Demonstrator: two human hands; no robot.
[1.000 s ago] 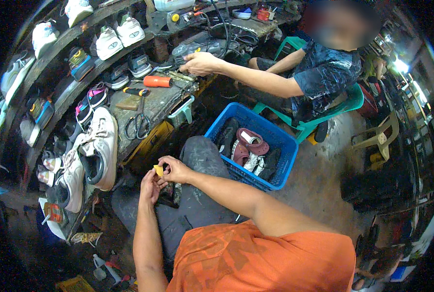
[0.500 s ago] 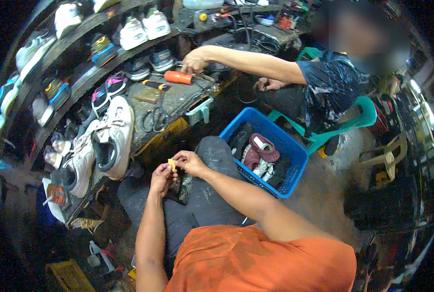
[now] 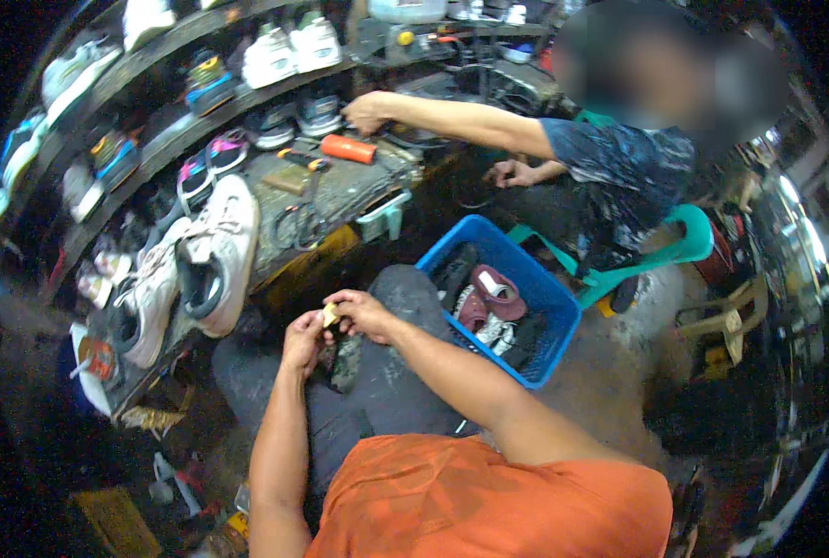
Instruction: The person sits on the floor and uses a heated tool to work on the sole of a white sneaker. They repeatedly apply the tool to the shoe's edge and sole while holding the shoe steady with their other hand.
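To your left, a pair of white lace-up sneakers (image 3: 233, 246) with dark linings sits at the edge of a worn, dark wooden bench (image 3: 270, 223), and just right of it, above your dark grey trousers (image 3: 387, 400), your left hand (image 3: 305, 342) is mostly closed, fingers curled against a small pale-yellow piece (image 3: 330, 314). That piece sits between both hands, your right hand (image 3: 363, 316) pinching its other side with bent fingers. Farther right, a blue plastic lattice basket (image 3: 556, 344) holds maroon shoes (image 3: 512, 302) and others.
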